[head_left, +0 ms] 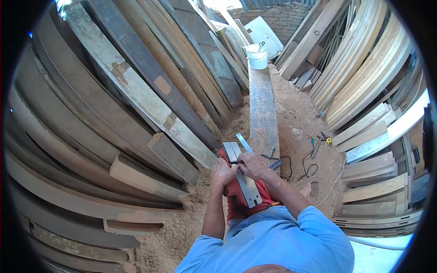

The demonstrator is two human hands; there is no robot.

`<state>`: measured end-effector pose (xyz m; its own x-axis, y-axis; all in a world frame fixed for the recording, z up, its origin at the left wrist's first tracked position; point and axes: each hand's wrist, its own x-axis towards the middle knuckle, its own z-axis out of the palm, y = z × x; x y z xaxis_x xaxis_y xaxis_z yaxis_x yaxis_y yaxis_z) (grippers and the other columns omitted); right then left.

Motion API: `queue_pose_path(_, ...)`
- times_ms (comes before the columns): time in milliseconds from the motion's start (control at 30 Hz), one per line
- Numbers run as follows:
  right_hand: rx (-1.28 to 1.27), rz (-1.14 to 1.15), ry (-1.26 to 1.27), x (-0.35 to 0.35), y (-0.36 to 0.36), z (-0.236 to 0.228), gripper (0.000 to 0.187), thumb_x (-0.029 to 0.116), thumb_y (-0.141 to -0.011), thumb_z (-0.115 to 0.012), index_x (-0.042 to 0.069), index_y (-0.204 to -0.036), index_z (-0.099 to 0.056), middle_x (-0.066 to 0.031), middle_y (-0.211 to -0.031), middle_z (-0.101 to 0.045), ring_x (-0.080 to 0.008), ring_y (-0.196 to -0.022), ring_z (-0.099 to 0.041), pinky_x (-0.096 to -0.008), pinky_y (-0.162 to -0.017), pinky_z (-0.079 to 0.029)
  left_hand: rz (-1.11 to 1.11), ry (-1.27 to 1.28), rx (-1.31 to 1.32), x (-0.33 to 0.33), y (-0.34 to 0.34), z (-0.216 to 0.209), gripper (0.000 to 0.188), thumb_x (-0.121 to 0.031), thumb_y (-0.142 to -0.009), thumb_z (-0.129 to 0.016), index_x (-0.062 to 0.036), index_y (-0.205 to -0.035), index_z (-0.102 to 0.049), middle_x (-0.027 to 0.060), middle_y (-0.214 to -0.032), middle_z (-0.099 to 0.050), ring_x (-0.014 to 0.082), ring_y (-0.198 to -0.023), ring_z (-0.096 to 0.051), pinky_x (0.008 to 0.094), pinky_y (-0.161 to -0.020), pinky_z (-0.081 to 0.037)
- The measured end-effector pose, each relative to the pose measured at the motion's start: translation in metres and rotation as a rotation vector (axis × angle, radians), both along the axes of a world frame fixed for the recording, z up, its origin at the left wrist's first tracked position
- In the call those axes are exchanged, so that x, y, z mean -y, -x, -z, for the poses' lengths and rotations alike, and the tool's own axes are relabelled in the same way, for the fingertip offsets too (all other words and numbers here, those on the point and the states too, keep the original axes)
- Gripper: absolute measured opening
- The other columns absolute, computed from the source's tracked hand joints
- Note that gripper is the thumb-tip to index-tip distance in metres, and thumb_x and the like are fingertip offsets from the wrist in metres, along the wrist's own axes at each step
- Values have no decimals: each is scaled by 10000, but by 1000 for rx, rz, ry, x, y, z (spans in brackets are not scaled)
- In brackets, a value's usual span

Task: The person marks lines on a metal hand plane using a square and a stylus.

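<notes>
We see tall boards (150, 107) leaning on the left and more stacked timber (359, 59) on the right, with the long narrow desk (263, 100) running away between them. At its near end, close to the body, is the work: a red-bodied power tool (248, 189), perhaps a hand planer, turned with its grey metal face up. We judge the step to be close finger work at the gap across the middle of that face. The next move, as we read it, calls for one hand to steady the tool while the other works precisely, with fingertips clear of any sharp edge.

The left hand (222, 173) and the right hand (253, 165) meet over the gap, the fingers of each grip bent inward and bunched. We cannot tell whether either is pinching a small part or only pressing on the face, since the knuckles hide the contact. Much of the red body is covered by the face and hands, and we cannot make out what supports it.

Just beyond the right hand we find a flat metal strip (244, 143), its lower end partly hidden, and a T-shaped tool (271, 154); the small yellow object (328, 140) on the floor is too small to identify.
</notes>
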<state>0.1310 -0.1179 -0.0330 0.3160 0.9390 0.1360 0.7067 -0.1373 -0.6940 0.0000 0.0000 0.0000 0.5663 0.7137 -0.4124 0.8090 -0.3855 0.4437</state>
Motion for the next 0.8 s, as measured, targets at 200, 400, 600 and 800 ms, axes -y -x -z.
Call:
queue_pose_path(200, 26, 49, 35, -7, 0, 16, 149, 164, -959, -615, 23, -997, -643, -216, -976, -671, -416, -1008, -648, -498, -898, -502, 8, -28, 19, -2, 0, 3, 786, -500, -868, -611, 126, -1329, -498, 364, -1311, -611, 479, -1264, -591, 512, -1084, -470)
queue_pose_path(400, 5, 29, -12, -3, 4, 12, 188, 201, -982, -610, 16, -1010, -635, -219, -969, -668, -418, -1003, -645, -510, -897, -493, 4, -18, 18, -1, 2, -1, 794, -509, -868, -609, 133, -1323, -502, 366, -1302, -616, 481, -1252, -598, 510, -1080, -474)
queue_pose_path(600, 12, 68, 12, -3, 1, 20, 187, 209, -965, -618, 25, -998, -634, -217, -954, -670, -422, -987, -644, -510, -886, -494, 15, -16, 22, -1, -2, 2, 797, -512, -862, -606, 145, -1305, -513, 385, -1287, -615, 486, -1248, -598, 510, -1078, -474)
queue_pose_path(800, 29, 67, -50, -4, -2, 20, 204, 219, -962, -619, 20, -925, -652, -221, -882, -667, -433, -897, -656, -518, -831, -509, 16, -78, 49, 2, -1, 3, 751, -461, -849, -605, 162, -1262, -540, 402, -1193, -647, 503, -1177, -635, 515, -1022, -499)
